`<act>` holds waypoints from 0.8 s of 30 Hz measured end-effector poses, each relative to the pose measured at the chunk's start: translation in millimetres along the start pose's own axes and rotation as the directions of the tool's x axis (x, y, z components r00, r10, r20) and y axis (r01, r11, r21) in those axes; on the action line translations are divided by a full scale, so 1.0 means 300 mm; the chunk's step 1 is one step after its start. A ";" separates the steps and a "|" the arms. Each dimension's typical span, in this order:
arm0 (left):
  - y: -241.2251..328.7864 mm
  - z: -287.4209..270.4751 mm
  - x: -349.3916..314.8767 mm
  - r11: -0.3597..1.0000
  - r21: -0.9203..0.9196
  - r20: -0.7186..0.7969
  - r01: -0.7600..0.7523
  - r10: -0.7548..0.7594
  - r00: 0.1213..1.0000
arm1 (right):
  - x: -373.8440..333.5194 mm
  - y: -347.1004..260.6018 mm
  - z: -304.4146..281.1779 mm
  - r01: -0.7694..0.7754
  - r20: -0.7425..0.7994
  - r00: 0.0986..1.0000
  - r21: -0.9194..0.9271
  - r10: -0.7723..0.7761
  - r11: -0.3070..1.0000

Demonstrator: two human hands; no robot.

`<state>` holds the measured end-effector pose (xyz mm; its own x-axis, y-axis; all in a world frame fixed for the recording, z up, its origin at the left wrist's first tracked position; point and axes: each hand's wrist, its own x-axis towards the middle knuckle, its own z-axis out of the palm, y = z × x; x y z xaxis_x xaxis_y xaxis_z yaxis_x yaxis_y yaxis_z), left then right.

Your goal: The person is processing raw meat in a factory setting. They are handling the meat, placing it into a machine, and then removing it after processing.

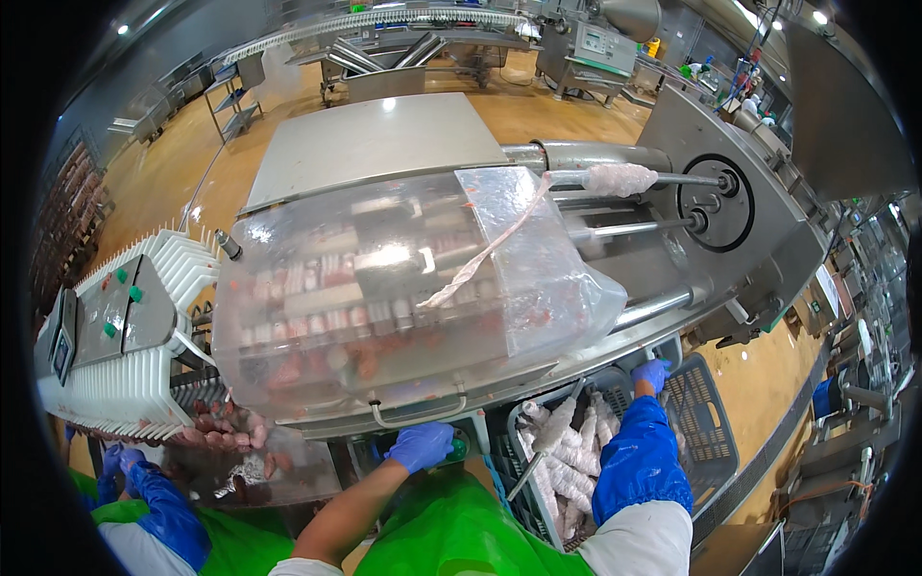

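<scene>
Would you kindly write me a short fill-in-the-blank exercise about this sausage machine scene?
1. Both hands wear gloves coloured ____.
2. The left hand rests on a ____ knob below the clear machine cover.
3. The right hand reaches to the rim of the grey ____ holding pale casing sticks.
4. The person's apron is ____.

Missing words: blue; green; crate; green

You have two gloved hands at work: your left hand point(420, 445) on one green knob point(459, 448), your right hand point(652, 373) at the rim of one grey crate point(715, 422). That crate holds a heap of white casing sticks point(562, 461), too many and too tangled to count. One clear machine cover point(384, 288) has one handle point(418, 416). One loose casing point(490, 250) trails from one loaded tube point(619, 179). One co-worker's hand point(120, 459) shows at your left, by one pile of sausages point(226, 427), uncountable.
</scene>
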<state>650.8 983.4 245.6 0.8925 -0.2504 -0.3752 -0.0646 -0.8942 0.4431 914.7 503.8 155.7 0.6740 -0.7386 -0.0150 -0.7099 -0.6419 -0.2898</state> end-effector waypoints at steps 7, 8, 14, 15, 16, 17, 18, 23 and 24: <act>-0.019 0.058 -0.012 1.000 -0.012 -0.125 0.007 -0.009 0.992 | 0.141 0.043 0.096 0.448 0.226 0.892 -0.544 -0.391 0.710; -0.013 0.074 -0.012 1.000 -0.005 -0.152 0.008 -0.008 0.988 | 0.187 0.056 0.110 0.608 0.412 0.790 -0.621 -0.454 0.495; -0.062 0.201 0.063 0.996 -0.057 -0.175 0.061 -0.070 0.982 | 0.246 0.111 0.114 0.638 0.231 0.769 -0.339 -0.596 0.691; -0.071 0.247 0.094 0.999 0.006 -0.271 0.035 -0.032 0.962 | 0.220 0.132 0.084 0.543 0.206 0.840 -0.300 -0.502 0.784; -0.077 0.259 0.097 0.999 -0.025 -0.317 0.036 -0.042 0.948 | 0.205 0.119 0.076 0.439 0.183 0.897 -0.244 -0.403 0.865; -0.090 0.264 0.091 0.999 -0.040 -0.352 0.030 -0.042 0.935 | 0.153 0.055 0.050 0.398 0.306 0.894 -0.201 -0.329 0.895; -0.074 0.220 0.079 0.998 0.011 -0.398 -0.054 0.054 0.916 | 0.190 0.110 0.057 0.406 0.228 0.909 -0.295 -0.349 0.865; -0.068 0.161 0.060 0.993 -0.031 -0.372 -0.110 0.091 0.924 | 0.200 0.153 0.101 0.478 0.277 0.862 -0.171 -0.423 0.862; -0.056 0.128 0.050 0.995 0.043 -0.294 -0.088 0.096 0.951 | 0.151 0.142 0.098 0.442 0.091 0.892 0.038 -0.443 0.896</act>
<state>648.2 980.3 201.2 0.9737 -0.2153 -0.0750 -0.1617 -0.8840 0.4387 921.0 449.0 114.4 0.9343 -0.3554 0.0278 -0.3309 -0.8937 -0.3029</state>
